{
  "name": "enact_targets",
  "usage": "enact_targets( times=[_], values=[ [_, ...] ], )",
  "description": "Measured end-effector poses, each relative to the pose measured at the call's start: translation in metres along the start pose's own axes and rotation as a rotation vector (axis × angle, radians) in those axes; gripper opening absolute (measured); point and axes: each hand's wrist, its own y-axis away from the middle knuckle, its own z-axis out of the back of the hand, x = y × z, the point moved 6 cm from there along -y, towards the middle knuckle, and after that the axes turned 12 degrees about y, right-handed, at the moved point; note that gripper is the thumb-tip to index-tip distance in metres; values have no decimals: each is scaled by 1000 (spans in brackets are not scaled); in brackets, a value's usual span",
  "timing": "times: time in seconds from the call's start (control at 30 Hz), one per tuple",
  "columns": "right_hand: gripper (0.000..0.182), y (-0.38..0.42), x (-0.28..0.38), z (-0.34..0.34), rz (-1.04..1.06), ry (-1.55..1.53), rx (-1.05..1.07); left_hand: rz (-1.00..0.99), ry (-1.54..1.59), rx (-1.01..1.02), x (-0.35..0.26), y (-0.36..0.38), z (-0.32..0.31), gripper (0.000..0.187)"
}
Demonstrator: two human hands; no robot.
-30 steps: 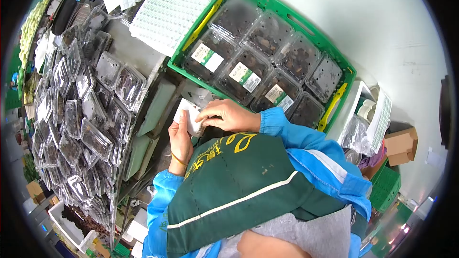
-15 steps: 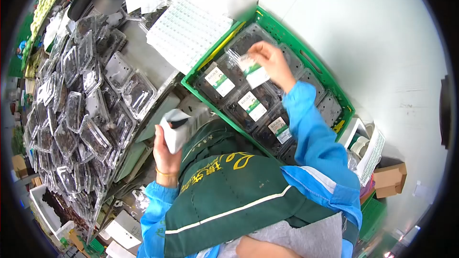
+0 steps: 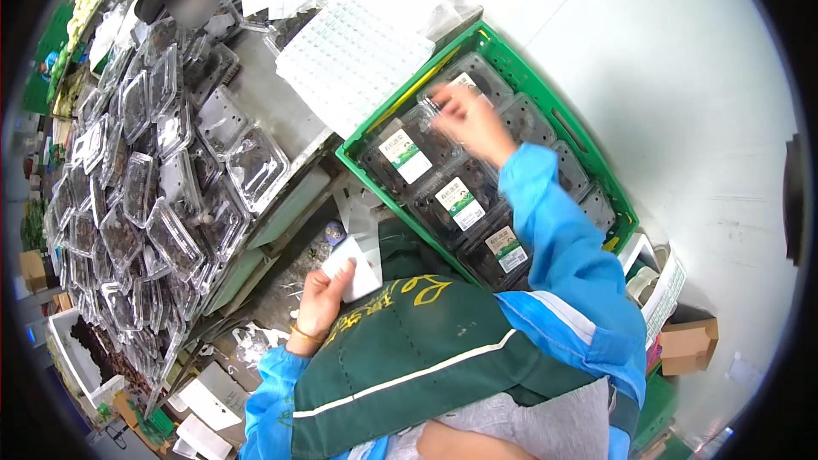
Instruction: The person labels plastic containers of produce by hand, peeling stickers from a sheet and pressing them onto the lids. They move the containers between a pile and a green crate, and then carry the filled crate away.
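My left hand (image 3: pixel 322 296) holds a white strip of label backing (image 3: pixel 356 268) close to my green apron. My right hand (image 3: pixel 467 119), blurred by motion, reaches over the green crate (image 3: pixel 521 77) and presses on a clear lidded box (image 3: pixel 477 89) at its far end; a white and green label shows by the fingers. The crate holds several clear boxes of dark fruit, three of them with white and green labels (image 3: pixel 406 156) on the lids.
A large heap of clear plastic boxes (image 3: pixel 145 170) with dark fruit fills the left. A white sheet of small labels (image 3: pixel 354 60) lies behind the crate. A pale floor lies to the right, with a cardboard box (image 3: pixel 688 345) at the lower right.
My right hand took a label from the strip, carried it out over the crate and now presses at a far box. My left hand dropped lower with the strip.
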Motion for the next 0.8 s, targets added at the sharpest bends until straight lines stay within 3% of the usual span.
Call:
enact_targets(
  times=[0.03, 0.07, 0.1, 0.13, 0.17, 0.27, 0.37, 0.4, 0.47, 0.6, 0.73, 0.8],
  values=[
    [36, 19, 15, -34, 96, -212, 275, -48, 22, -60, 2, -9, 4, 29],
    [32, 50, 59, -48, 356, -170, 404, -103, 91, -79, 0, -18, 2, 30],
    [36, 79, 76, -75, 457, -286, 521, -136, 148, -101, 1, -25, 1, 30],
    [43, 98, 86, -89, 634, -231, 467, -168, 205, -125, 0, -31, 1, 30],
    [41, 109, 92, -100, 422, -229, 638, -191, 225, -131, -4, -33, -2, 28],
    [35, 118, 83, -109, 585, -265, 294, -197, 269, -150, 6, -45, 5, 29],
    [33, 126, 84, -104, 696, -231, 204, -173, 330, -159, 3, -43, 0, 29],
    [33, 129, 87, -100, 688, -228, 194, -168, 369, -195, 2, -43, -2, 30],
    [26, 130, 81, -99, 370, -292, 281, -197, 367, -189, 2, -44, -6, 30],
    [18, 133, 76, -102, 524, -268, 178, -189, 232, -68, 5, -44, -10, 29],
    [14, 139, 67, -106, 505, -264, 223, -150, 368, -167, 12, -46, -5, 28],
    [10, 138, 71, -93, 537, -395, 108, -99, 499, -258, 16, -48, 3, 33]
  ],
)
